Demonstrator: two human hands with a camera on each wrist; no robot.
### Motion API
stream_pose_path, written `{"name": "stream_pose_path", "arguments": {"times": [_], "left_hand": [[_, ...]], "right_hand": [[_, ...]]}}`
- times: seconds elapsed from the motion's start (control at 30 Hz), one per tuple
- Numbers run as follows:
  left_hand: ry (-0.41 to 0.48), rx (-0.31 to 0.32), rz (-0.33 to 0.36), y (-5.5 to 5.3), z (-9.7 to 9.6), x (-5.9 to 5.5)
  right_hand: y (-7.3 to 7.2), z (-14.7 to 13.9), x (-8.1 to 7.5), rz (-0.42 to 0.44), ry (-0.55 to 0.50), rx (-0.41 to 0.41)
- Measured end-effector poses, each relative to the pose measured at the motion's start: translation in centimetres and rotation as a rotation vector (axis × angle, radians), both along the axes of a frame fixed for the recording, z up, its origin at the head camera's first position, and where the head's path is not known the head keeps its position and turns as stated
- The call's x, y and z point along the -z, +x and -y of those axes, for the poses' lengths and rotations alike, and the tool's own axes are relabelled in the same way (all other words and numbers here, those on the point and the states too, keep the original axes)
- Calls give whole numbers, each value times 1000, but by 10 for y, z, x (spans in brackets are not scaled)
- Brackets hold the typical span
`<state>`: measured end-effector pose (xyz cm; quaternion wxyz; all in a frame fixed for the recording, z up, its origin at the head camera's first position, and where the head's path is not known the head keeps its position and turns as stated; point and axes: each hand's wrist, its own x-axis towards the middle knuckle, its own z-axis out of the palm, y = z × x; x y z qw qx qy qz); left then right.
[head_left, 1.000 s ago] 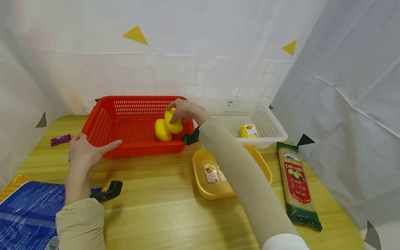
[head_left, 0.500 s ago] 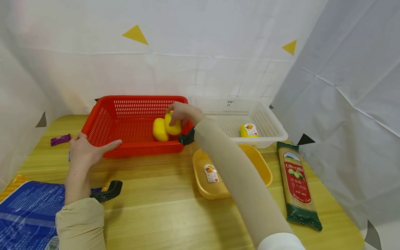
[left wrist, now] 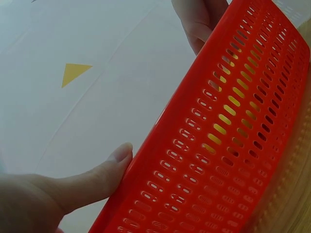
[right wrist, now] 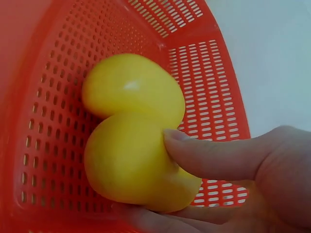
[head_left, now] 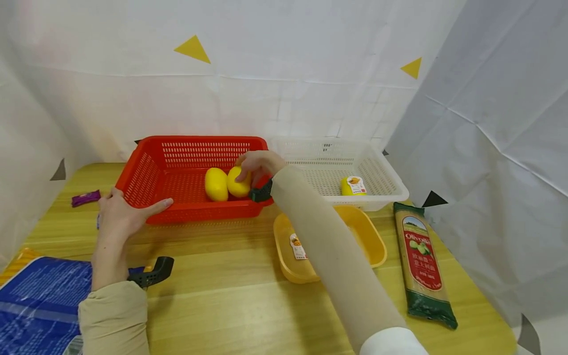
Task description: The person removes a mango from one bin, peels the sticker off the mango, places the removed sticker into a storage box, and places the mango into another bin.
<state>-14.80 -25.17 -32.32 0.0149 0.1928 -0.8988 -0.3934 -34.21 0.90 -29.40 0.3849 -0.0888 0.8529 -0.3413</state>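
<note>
Two yellow mangoes lie side by side in the red basket [head_left: 204, 212]. My right hand [head_left: 262, 165] holds the right-hand mango [right wrist: 124, 162], its thumb on the near side and its fingers underneath in the right wrist view. The other mango [head_left: 216, 185] touches it on the left. At the basket's front left corner, my left hand [head_left: 122, 217] grips the rim. The left thumb [left wrist: 104, 177] lies against the rim in the left wrist view, while the other left fingers are mostly hidden.
To the right stands a white basket [head_left: 392, 195] with a labelled yellow fruit [head_left: 352, 186]. A yellow tray [head_left: 288, 271] sits under my right forearm. A spaghetti pack [head_left: 423, 266] lies far right, a purple wrapped snack [head_left: 86, 198] and a blue bag [head_left: 44, 301] left.
My right hand has lowered its mango into the red basket and moved left, pushing the other mango left. My left hand has stayed at the corner.
</note>
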Motion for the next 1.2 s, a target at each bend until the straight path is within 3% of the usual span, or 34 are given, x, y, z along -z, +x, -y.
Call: {"name": "stream_pose_path", "arguments": {"times": [0.23,0.47,0.93,1.2], "left_hand": [[-7,4,-11,0,-3,2],[3,2,-23,0,-4,1],[13,-6,-6,1,-5,0],[1,-3,-34,2,-4,2]], "right_hand": [[-10,2,11,68,-28,10],[-12,3,12,98,-50,1],[-15,5,17,36,32,-92],[-15,5,20,74,-52,-96]]}}
